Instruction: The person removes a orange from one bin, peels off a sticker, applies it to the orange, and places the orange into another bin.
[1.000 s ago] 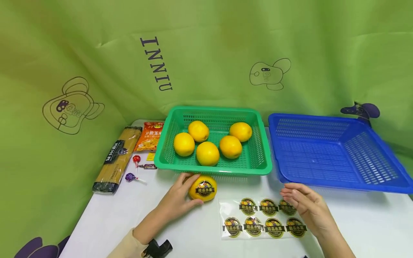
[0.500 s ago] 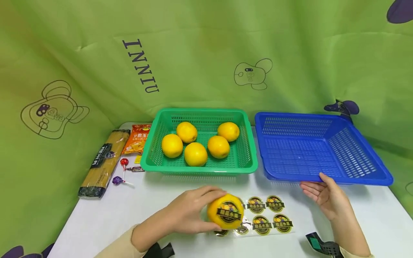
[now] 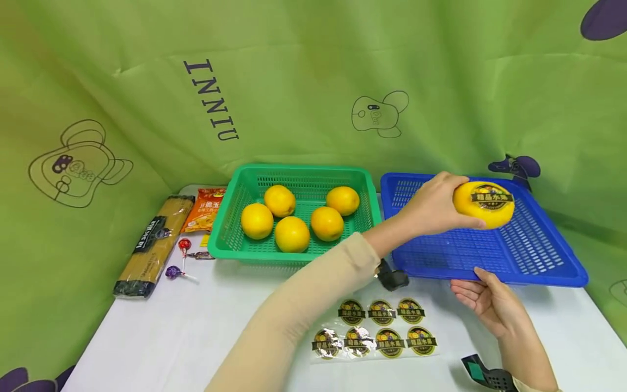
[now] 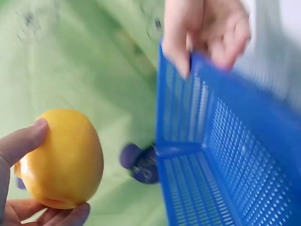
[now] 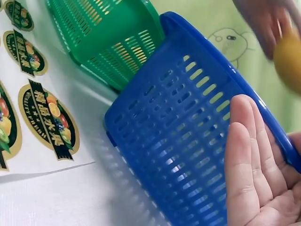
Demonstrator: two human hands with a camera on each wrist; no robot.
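In the head view my left hand grips an orange above the blue basket. A round black-and-gold fruit sticker is on the orange's near side. Thumb and fingers hold the orange from opposite sides in the left wrist view. My right hand holds the blue basket's front rim, its thumb hooked over the edge and its fingers extended along the outside wall. Inside the blue basket no fruit shows.
A green basket with several oranges stands to the left. In front lies a sheet of fruit stickers. Farther left are a noodle pack, an orange snack bag and lollipops. Green cloth hangs behind.
My left hand has lifted the orange from in front of the green basket and carried it right, over the blue basket. My right hand has moved from near the sticker sheet to the blue basket's rim.
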